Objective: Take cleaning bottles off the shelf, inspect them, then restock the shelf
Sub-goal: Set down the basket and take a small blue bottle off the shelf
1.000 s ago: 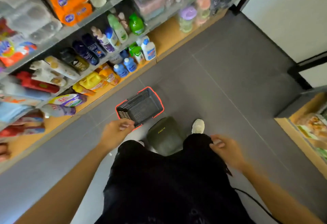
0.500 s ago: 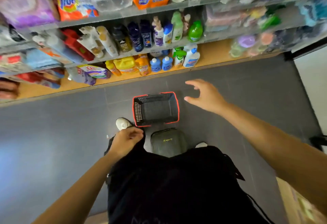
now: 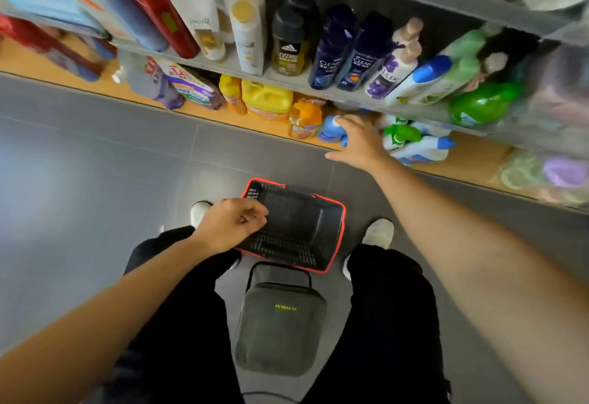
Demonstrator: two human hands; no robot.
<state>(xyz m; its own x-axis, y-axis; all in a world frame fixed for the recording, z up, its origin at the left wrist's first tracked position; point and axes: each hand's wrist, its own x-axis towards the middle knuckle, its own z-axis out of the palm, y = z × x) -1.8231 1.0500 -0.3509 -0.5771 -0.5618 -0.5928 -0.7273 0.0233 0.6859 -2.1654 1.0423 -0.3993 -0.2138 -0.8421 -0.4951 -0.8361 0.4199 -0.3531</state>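
Note:
On the orange bottom shelf stand cleaning bottles: a yellow jug, an orange bottle, a small blue bottle and white bottles with green and blue caps. My right hand reaches out over the blue bottle with its fingers spread, touching or just short of it. My left hand hangs loosely curled over the left rim of a black basket with a red rim on the floor; it holds nothing.
The shelf above carries shampoo and body-wash bottles. A dark green bag hangs between my legs, just behind the basket. Grey floor tiles spread out to the left. My shoes flank the basket.
I have leaned in closer to the shelf. My right hand has moved forward from above the basket to the blue bottle on the bottom shelf. My left hand has shifted over the basket's rim.

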